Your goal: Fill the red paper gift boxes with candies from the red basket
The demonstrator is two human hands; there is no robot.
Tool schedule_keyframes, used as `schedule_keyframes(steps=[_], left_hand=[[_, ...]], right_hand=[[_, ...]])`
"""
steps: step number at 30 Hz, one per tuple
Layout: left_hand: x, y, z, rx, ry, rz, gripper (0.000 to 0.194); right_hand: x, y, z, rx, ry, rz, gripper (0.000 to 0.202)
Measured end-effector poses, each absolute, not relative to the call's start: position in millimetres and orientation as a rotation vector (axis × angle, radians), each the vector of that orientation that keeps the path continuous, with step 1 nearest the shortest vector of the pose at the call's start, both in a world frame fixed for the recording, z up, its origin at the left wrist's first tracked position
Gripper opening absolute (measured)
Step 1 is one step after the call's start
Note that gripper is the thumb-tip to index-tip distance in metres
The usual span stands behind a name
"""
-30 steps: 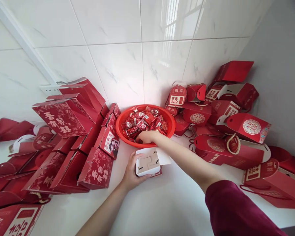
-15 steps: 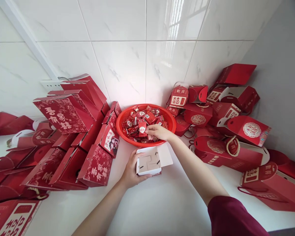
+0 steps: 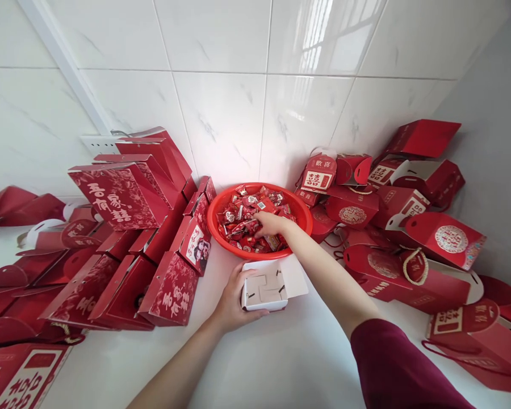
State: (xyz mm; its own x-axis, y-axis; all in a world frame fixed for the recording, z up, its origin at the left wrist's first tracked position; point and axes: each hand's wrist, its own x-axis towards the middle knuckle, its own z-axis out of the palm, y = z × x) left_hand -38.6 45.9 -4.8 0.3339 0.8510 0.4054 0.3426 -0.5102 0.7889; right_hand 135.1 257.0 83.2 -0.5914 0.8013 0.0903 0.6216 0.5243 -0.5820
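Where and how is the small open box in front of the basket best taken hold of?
Probably by the outer walls at its left end, coming from the left, as the left grip does. The small open box has its opening facing up, and its white flap sticks out to the right, so a hold at the left should keep clear of both.

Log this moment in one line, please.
left hand: holding open box; right hand: among wrapped packets in red basket, grasp unclear; box: no packets visible inside; both sides: red boxes
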Motion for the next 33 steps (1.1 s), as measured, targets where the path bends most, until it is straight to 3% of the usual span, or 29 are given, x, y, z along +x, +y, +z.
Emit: schedule_keyframes(steps=[9, 21, 24, 33], left_hand=[[-38.2, 46.3, -2.1, 2.049, 1.023, 1.125, 0.086], [-37.1, 45.7, -2.0, 1.996, 0.976, 1.217, 0.081], [-37.0, 45.6, -1.5, 1.999, 0.980, 1.222, 0.083], [-37.1, 46.5, -2.0, 2.060, 0.972, 1.192, 0.082]], right_hand=[[148.2, 248.9, 81.3, -1.101, -2.412, 0.704, 0.011], [173.8, 182.5, 86.0, -0.840, -2.100, 1.068, 0.048], [183.7, 149.8, 91.5, -0.736, -2.173, 1.109, 0.044], [206.4, 117.5, 83.1, -0.608, -2.252, 0.784, 0.024]])
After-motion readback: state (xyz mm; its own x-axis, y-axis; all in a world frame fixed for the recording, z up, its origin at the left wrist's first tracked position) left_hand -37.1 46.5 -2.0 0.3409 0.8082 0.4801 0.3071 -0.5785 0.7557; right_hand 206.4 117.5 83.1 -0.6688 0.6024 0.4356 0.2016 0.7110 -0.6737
